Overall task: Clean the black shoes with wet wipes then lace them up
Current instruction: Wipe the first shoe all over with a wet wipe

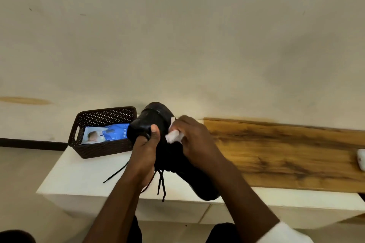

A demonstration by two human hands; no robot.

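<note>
A black shoe (pixel 152 119) is lifted above the white table (pixel 83 173), toe pointing away from me. My left hand (pixel 146 148) grips it from the left side, thumb up on the upper. My right hand (pixel 195 140) holds a white wet wipe (pixel 173 136) pressed against the shoe's right side. Black laces (pixel 161 181) hang loose under the shoe, and one lace end lies on the table to the left. A second black shoe (pixel 203 187) lies on the table beneath my right forearm, mostly hidden.
A dark brown perforated basket (pixel 102 149) stands at the table's back left with a blue wet wipes pack (pixel 106 133) inside. A wooden board (pixel 286 154) covers the table's right part. A small white object (pixel 361 159) sits at the right edge. A wall rises behind.
</note>
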